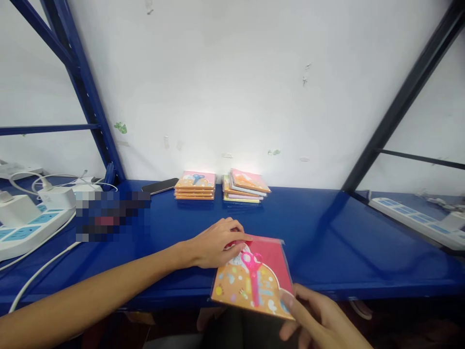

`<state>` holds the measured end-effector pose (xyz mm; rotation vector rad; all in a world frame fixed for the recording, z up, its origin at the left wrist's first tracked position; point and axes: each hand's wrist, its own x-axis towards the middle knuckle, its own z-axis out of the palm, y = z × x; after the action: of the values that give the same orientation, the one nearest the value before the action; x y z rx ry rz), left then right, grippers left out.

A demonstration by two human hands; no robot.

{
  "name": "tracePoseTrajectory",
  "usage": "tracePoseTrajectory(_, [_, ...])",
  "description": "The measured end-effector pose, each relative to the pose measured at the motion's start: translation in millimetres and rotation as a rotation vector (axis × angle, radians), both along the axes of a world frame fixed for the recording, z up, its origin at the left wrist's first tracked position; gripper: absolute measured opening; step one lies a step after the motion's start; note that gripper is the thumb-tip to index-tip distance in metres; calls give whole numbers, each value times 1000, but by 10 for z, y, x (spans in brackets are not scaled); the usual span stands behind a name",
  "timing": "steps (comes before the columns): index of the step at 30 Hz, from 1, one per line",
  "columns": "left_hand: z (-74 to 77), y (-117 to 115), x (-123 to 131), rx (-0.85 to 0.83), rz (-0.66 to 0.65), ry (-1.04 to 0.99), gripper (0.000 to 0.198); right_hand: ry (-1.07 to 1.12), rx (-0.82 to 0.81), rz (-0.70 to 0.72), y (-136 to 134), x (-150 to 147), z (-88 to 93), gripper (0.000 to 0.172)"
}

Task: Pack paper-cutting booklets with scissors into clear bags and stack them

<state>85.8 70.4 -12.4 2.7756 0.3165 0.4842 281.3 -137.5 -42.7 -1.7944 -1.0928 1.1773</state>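
From my head camera, I see my left hand (221,242) and my right hand (319,315) at a flat, square, red-and-orange packet in shiny clear plastic (269,278). The packet is right in front of me, at the near edge of the smooth blue table (316,232), and its bottom part sticks out past the edge. It sits a bit crooked. On its front I see pink scissors with two round finger holes (252,261). My right hand holds the packet by the bottom right corner, with the thumb on the front and the other fingers curled below. My left hand is at the top left corner. Its fingers are bent and close together, and they touch the packet, but I cannot tell if they pinch it. Farther back, near the plain white wall (218,87), there are two piles side by side, with a small gap between them. The neat pile of orange and pink packets (195,193) is on the left, with blue scissors (198,179) showing on top. The messy pile of mixed-colour packets (247,186) is on the right, and its top one is turned a little. A thin black phone (163,186) lies just beside the neat pile. Far left is a long white power strip with blue sockets (31,228).
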Motion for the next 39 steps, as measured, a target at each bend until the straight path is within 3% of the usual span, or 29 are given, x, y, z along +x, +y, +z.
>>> tracePoseTrajectory(4, [-17,55,10,-171,68,-129,36,171,145,-132,182,10,181,65])
tracePoseTrajectory(8, [-118,278,40,-532,317,-425,33,145,264,-246,297,122,384,63])
tracePoseTrajectory(11, [-201,484,44,-643,436,-507,30,95,425,-300,458,223,599,58])
tracePoseTrajectory(14, [-245,607,41,-659,470,-505,30,54,584,-312,839,352,869,47])
tracePoseTrajectory(17, [-236,619,43,-624,471,-485,31,6,700,-258,1441,500,1052,40])
tracePoseTrajectory(18, [-223,609,41,-596,471,-475,32,-57,658,-216,1658,546,1063,40])
tracePoseTrajectory(21, [-164,583,13,-450,484,-448,28,-234,505,-181,2211,651,921,40])
tracePoseTrajectory(24, [-86,627,-61,-220,512,-432,22,-349,438,-170,2485,698,643,47])
tracePoseTrajectory(28, [-11,849,-209,49,555,-399,32,-482,465,-182,2489,739,424,49])
tracePoseTrajectory(33, [-42,1184,-379,230,625,-276,54,-663,558,-290,2376,783,421,50])
tracePoseTrajectory(39, [-54,1274,-454,381,643,-103,53,-802,639,-307,2300,706,400,43])
